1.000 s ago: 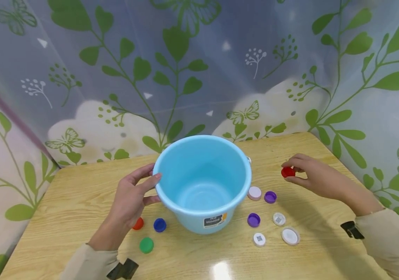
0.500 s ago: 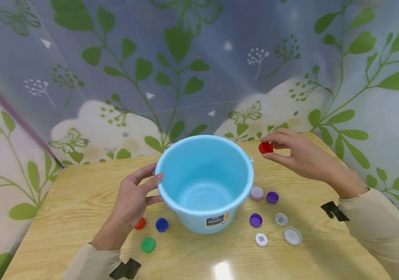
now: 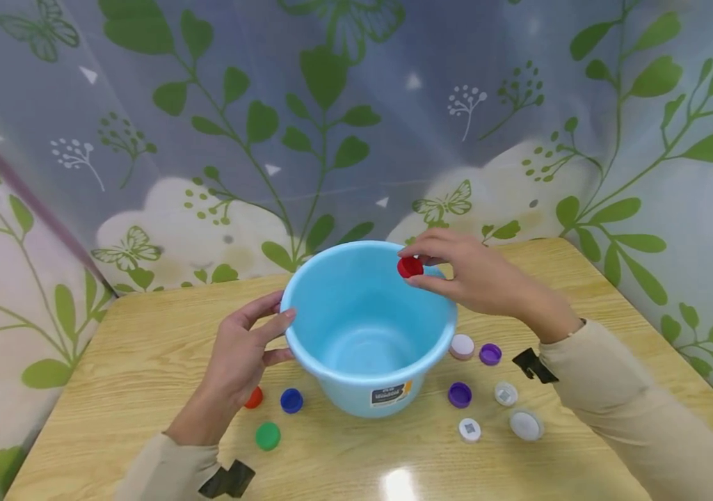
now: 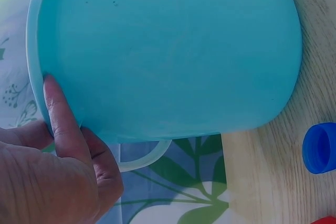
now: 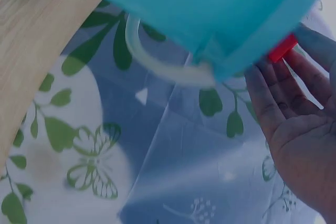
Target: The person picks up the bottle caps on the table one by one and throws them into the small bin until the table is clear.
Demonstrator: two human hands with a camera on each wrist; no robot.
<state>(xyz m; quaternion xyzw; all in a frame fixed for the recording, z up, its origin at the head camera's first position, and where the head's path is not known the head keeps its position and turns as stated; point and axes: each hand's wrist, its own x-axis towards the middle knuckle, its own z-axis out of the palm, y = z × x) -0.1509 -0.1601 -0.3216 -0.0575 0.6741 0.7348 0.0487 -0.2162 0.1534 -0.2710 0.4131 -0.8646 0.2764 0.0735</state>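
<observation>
A light blue plastic bucket (image 3: 345, 390) stands upright on the wooden table, tilted neither way that I can tell. My left hand (image 3: 240, 356) grips its left rim, and the left wrist view shows a finger against the bucket's side wall (image 4: 173, 56). Between thumb and fingers, my right hand (image 3: 478, 277) pinches a red bottle cap (image 3: 410, 267) over the right part of the bucket's mouth. Seen from the right wrist, the red cap (image 5: 283, 48) sits at the fingertips, partly hidden by the bucket's rim. Inside, the bucket's visible floor holds nothing.
Left of the bucket lie an orange-red cap (image 3: 254, 397), a blue cap (image 3: 291, 401) and a green cap (image 3: 268, 436). To its right are two purple caps (image 3: 459, 395) and several white ones (image 3: 469, 430). A patterned curtain (image 3: 356, 139) rises behind the table (image 3: 162, 334).
My right hand has carried the red cap leftward and up from above the table's right side to over the bucket. The left hand keeps its hold on the rim.
</observation>
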